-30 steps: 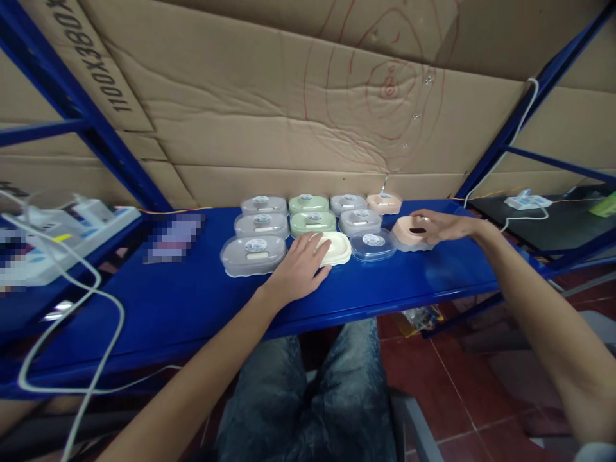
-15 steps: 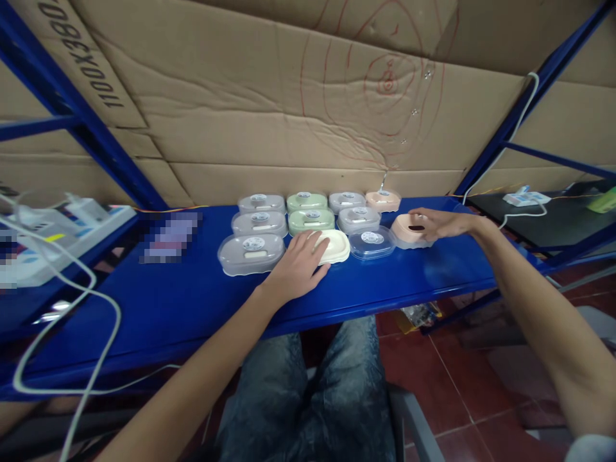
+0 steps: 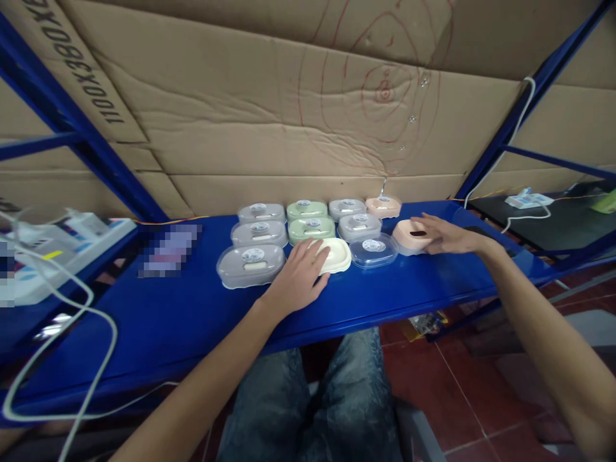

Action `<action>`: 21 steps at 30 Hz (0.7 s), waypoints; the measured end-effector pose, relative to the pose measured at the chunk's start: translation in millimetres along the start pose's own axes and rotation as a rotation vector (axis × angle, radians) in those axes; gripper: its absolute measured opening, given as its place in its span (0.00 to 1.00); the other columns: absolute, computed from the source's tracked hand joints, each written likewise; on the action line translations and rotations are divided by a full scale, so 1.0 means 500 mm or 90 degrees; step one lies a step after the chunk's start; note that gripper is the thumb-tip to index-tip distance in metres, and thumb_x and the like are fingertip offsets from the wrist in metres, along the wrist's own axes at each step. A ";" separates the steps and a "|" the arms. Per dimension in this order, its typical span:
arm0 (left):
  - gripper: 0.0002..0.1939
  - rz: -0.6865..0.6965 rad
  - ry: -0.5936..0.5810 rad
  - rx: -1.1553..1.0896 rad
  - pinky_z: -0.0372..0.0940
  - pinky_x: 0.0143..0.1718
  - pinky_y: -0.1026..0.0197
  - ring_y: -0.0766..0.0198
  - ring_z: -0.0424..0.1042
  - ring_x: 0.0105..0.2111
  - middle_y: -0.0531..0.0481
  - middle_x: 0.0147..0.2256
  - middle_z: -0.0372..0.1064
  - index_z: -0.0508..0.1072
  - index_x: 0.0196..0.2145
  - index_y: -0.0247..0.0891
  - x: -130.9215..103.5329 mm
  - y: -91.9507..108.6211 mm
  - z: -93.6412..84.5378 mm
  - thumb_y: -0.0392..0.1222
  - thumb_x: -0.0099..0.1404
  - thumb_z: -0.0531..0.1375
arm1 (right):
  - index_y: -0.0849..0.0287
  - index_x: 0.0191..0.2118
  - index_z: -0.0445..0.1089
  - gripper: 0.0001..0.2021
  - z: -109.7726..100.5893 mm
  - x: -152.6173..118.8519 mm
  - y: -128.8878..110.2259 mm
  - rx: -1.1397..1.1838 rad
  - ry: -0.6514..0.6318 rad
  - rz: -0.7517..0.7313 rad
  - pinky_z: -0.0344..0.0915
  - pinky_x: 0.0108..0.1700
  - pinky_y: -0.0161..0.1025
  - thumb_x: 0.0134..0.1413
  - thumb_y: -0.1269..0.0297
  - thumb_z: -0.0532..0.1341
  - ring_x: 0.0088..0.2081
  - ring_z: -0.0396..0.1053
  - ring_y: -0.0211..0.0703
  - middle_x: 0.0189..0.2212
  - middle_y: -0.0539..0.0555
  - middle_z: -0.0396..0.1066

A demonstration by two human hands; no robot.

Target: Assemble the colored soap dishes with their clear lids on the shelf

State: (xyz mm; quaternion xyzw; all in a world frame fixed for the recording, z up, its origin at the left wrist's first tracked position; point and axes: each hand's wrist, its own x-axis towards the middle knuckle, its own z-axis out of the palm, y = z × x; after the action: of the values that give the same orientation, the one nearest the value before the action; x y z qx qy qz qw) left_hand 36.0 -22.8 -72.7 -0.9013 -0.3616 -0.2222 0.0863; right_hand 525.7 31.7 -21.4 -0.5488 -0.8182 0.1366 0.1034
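My left hand (image 3: 301, 273) lies with fingers spread over a cream oval lid (image 3: 338, 255), covering its left part. At the right end of the front row, my right hand (image 3: 445, 236) is closed around the right end of a pink oval plastic box (image 3: 407, 236) with a dark slot in its top. Between these two sits a clear plastic cover (image 3: 374, 249) with a round label. Left of my left hand stands a grey oval box (image 3: 250, 266) under a clear cover. Behind are green boxes (image 3: 310, 230), grey boxes (image 3: 359, 226) and another pink box (image 3: 384, 206).
The boxes stand in rows on a blue shelf (image 3: 366, 301) against a cardboard wall (image 3: 231, 115). A pixelated flat object (image 3: 169, 250) lies to the left, near power strips (image 3: 72, 247) and a looping white cable (image 3: 113, 327). Blue uprights (image 3: 115, 170) flank the shelf.
The view has tilted slightly, so the shelf sits lower in the picture. My right hand's fingers have shifted a little rightward over the pink box. My left hand stays on the cream lid.
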 end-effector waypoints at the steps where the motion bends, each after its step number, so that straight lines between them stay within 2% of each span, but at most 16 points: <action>1: 0.26 0.000 0.000 -0.001 0.58 0.73 0.31 0.36 0.60 0.73 0.30 0.71 0.64 0.66 0.69 0.33 0.000 0.000 0.000 0.44 0.80 0.54 | 0.44 0.79 0.55 0.55 0.008 0.003 0.000 -0.010 0.005 -0.004 0.41 0.79 0.73 0.45 0.47 0.73 0.81 0.37 0.74 0.78 0.55 0.55; 6: 0.26 -0.002 -0.003 -0.005 0.58 0.74 0.32 0.36 0.59 0.73 0.29 0.71 0.63 0.66 0.70 0.30 0.001 0.001 -0.004 0.44 0.80 0.55 | 0.51 0.80 0.53 0.55 0.036 0.036 -0.005 -0.039 0.055 -0.002 0.44 0.78 0.73 0.48 0.47 0.71 0.80 0.39 0.75 0.78 0.60 0.56; 12: 0.27 -0.017 -0.010 -0.031 0.59 0.74 0.31 0.37 0.57 0.75 0.32 0.72 0.62 0.64 0.71 0.36 -0.003 -0.001 -0.008 0.46 0.79 0.56 | 0.43 0.80 0.52 0.53 0.045 0.065 0.007 -0.048 0.065 -0.024 0.45 0.76 0.77 0.49 0.50 0.71 0.80 0.40 0.75 0.78 0.56 0.56; 17: 0.27 -0.021 -0.018 -0.033 0.58 0.75 0.32 0.38 0.57 0.75 0.31 0.72 0.62 0.64 0.71 0.33 -0.005 0.000 -0.013 0.45 0.79 0.56 | 0.42 0.80 0.50 0.51 0.052 0.036 0.003 -0.068 0.085 -0.032 0.45 0.77 0.74 0.54 0.48 0.69 0.81 0.40 0.71 0.79 0.57 0.53; 21: 0.28 -0.014 -0.017 -0.042 0.59 0.74 0.30 0.37 0.57 0.75 0.30 0.72 0.62 0.64 0.71 0.33 -0.005 0.003 -0.016 0.45 0.79 0.57 | 0.41 0.81 0.47 0.51 0.040 -0.003 -0.023 -0.068 0.098 -0.004 0.45 0.79 0.69 0.56 0.46 0.70 0.81 0.39 0.67 0.80 0.56 0.50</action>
State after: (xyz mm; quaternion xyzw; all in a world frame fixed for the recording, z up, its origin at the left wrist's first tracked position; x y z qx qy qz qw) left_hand 32.7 -28.0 -66.6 -0.9023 -0.3654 -0.2232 0.0494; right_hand 510.1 23.8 -36.6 -0.5598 -0.8157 0.0495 0.1370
